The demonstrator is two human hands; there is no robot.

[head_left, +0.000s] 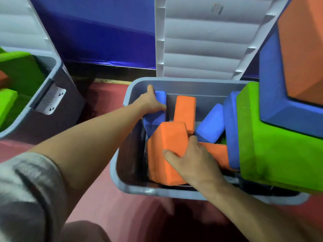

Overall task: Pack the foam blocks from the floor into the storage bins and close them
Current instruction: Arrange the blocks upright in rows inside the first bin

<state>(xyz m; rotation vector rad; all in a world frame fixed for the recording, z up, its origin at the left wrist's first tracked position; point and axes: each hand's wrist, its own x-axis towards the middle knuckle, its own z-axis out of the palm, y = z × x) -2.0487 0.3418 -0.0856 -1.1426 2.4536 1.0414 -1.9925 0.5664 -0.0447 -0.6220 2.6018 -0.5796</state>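
The step in hand is the arranging of blocks already inside the right-hand storage bin (157, 191), whose ribbed lid (201, 41) stands open against the far wall. The left grip (152, 102), a bare hand at full reach, is curled round the top of a blue block (160, 97) in the bin's far-left corner. The right grip (190, 159) has its thumb on the near face of an orange block (166, 145) and its fingers hooked over the block's right edge, so both are closed on foam. That orange block sits tilted in the near-left part of the bin, with an upright orange block (185, 110) touching it on the far side and another blue block (211, 124) leaning to its right. A big green block (279, 154) overhangs the bin's right side with more blue and orange foam stacked on it (whether that stack rests only on the rim I cannot tell). The second bin (52, 67), far left, also open, holds green foam. Next, I judge, the tilted blocks need seating flat and tight to free room, since the lid cannot shut over that stack.
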